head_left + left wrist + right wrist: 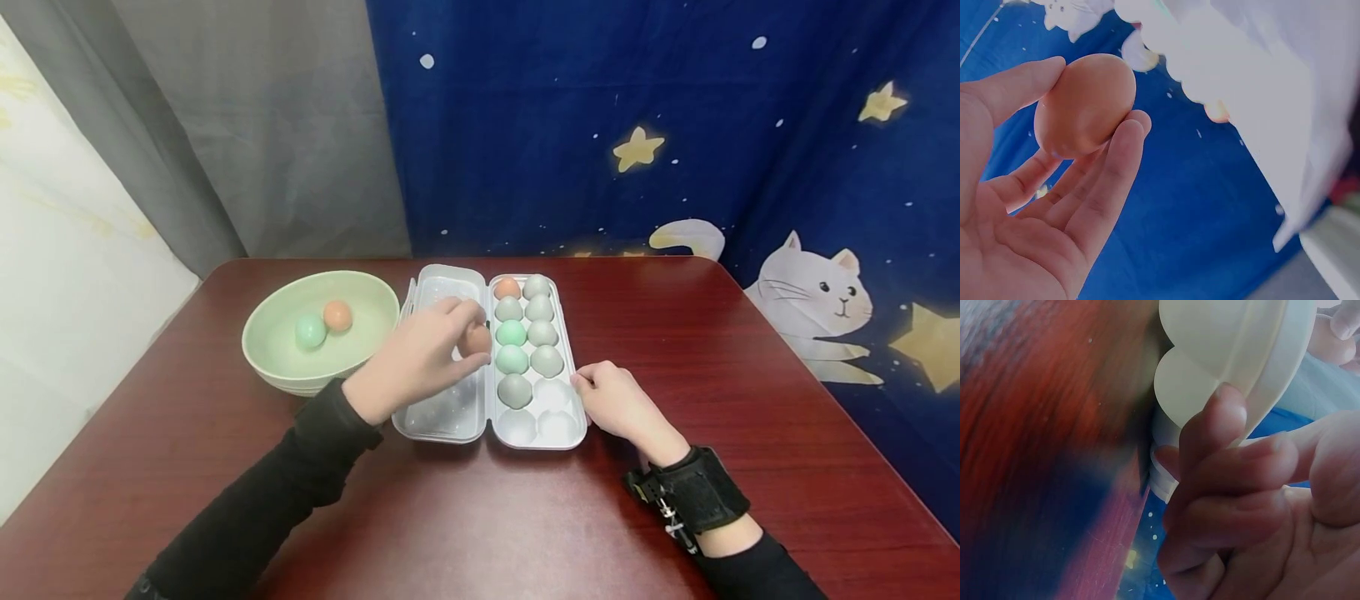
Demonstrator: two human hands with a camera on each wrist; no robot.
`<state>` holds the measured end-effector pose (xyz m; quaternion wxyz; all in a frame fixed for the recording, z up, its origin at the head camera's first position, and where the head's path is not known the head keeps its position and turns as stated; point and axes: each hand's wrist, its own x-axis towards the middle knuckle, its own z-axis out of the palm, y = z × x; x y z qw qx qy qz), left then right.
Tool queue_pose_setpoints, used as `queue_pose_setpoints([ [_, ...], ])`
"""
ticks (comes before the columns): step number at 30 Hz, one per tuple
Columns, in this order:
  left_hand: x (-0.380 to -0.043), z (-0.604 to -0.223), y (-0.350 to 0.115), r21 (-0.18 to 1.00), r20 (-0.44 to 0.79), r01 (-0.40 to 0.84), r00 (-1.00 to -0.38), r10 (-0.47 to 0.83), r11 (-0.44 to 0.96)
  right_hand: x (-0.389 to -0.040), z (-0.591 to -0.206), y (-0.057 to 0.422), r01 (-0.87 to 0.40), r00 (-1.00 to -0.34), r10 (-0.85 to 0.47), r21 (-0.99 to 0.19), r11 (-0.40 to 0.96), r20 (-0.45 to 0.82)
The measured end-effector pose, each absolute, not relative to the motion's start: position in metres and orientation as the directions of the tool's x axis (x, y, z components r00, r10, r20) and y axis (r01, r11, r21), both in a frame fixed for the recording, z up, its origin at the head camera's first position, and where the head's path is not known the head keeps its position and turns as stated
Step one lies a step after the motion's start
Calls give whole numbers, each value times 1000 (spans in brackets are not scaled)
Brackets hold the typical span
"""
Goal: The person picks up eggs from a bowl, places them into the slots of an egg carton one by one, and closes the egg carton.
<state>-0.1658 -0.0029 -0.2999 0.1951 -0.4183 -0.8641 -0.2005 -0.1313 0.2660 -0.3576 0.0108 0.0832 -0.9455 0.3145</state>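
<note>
My left hand (420,350) pinches a brown egg (1088,103) between thumb and fingertips, over the open lid (442,421) of a white egg carton (557,428). Beside the lid, the carton's cups hold a brown egg (507,288) in the far corner, two mint-green eggs (512,346) and several pale grey eggs (547,361). Three cups at the near end are bare. At the carton's right side, my right hand (618,404) grips the rim with its fingers curled. In the right wrist view its fingertips (1230,409) lie against the carton's edge.
Left of the carton stands a pale green bowl (258,362), with a mint-green egg (311,331) and an orange-brown egg (337,315) inside. Its right side lies close to the lid. The dark red table (465,533) reaches back to grey and blue curtains (525,125).
</note>
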Motion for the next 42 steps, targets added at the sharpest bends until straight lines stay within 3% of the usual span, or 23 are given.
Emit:
queue_pose_setpoints([
  [14, -144, -316, 30, 179, 431, 773, -618, 658, 609, -132, -358, 267, -161, -986, -148, -589, 792, 70],
  [27, -133, -323, 66, 257, 403, 736, -671, 623, 626, -133, -360, 267, -169, -985, -153, -598, 784, 77],
  [35, -135, -330, 86, -16, 419, 758, -587, 693, 652, -135, -359, 268, -175, -984, -164, -606, 776, 73],
  [42, -136, -333, 95, -132, 461, 747, -536, 708, 652, -133, -360, 267, -158, -987, -145, -605, 780, 70],
])
